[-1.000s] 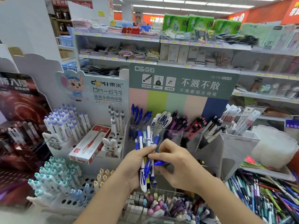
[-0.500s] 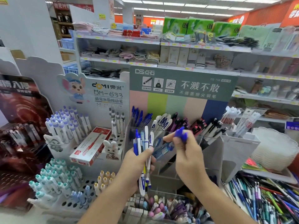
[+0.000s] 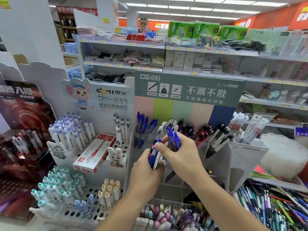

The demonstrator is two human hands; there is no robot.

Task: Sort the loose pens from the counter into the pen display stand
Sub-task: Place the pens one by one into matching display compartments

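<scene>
Risk we see: left hand [image 3: 146,170] clutches a blue-and-white plastic pen bundle [image 3: 155,156]; right hand [image 3: 180,152], pinching 2 blue plastic pens [image 3: 173,139], could jostle one loose.

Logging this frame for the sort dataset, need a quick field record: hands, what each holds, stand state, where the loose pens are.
left hand: grips a bundle of pens, blue and white, upright
right hand: holds blue pens, thumb and forefinger at the bundle's top
pen display stand: clear compartments, partly filled
nearest matching slot: blue pens in stand, left end
loose pens: mixed pile, lower right
red pen box: lying on the left rack
</scene>
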